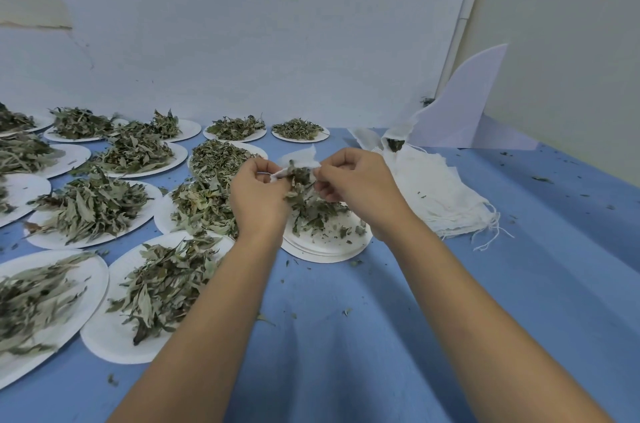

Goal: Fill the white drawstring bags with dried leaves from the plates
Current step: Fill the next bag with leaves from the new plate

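Forearms: both extended forward over blue tablecloth point(346, 318) | left hand point(259, 192): fingers curled, pinching one edge of white gauze drawstring bag point(299, 159) | right hand point(353, 176): pinching opposite edge | bag: held above stack of paper plates point(329, 254), crumpled dried leaves point(304, 201) protruding from mouth | right, beyond: pile of flat frayed bags point(443, 201) | left: leaf-heaped plates point(38, 237)

surface: blue-covered table point(346, 336) | on it: plates of dried leaves point(104, 348) | pile of white bags point(436, 194)

Pale wall point(242, 24); blue cloth point(346, 318), perhaps tabletop.
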Demonstrator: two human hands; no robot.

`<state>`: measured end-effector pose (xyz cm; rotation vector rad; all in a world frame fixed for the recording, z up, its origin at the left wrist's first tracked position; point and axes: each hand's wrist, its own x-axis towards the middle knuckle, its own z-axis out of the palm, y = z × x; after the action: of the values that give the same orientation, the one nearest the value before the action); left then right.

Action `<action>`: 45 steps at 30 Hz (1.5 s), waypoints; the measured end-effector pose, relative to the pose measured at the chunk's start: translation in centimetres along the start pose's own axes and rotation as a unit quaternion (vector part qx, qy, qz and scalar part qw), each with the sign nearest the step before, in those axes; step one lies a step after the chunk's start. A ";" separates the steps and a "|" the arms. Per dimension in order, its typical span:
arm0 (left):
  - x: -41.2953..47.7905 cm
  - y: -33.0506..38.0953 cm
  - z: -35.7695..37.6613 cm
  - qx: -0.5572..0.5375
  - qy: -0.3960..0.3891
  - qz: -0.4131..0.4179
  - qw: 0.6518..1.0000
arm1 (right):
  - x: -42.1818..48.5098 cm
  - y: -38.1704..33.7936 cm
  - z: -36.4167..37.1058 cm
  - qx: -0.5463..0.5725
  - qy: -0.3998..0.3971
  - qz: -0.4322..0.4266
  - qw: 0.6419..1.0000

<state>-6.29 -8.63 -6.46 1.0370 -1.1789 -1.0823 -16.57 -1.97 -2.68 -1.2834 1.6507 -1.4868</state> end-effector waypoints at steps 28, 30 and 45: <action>-1.3 0.6 0.3 -0.069 -0.222 -0.085 0.969 | 0.9 1.9 -1.4 -0.007 0.112 0.031 0.993; -1.0 0.7 0.3 -0.088 -0.200 -0.105 0.970 | 0.7 1.9 -1.2 -0.047 0.096 0.008 0.994; -0.9 0.1 0.1 0.221 -0.067 0.123 0.965 | 0.4 1.8 0.7 0.066 -0.015 0.059 0.996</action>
<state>-6.46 -7.75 -6.47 1.1272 -1.6623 -0.7150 -16.62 -2.77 -4.45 -1.1130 1.5543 -1.4707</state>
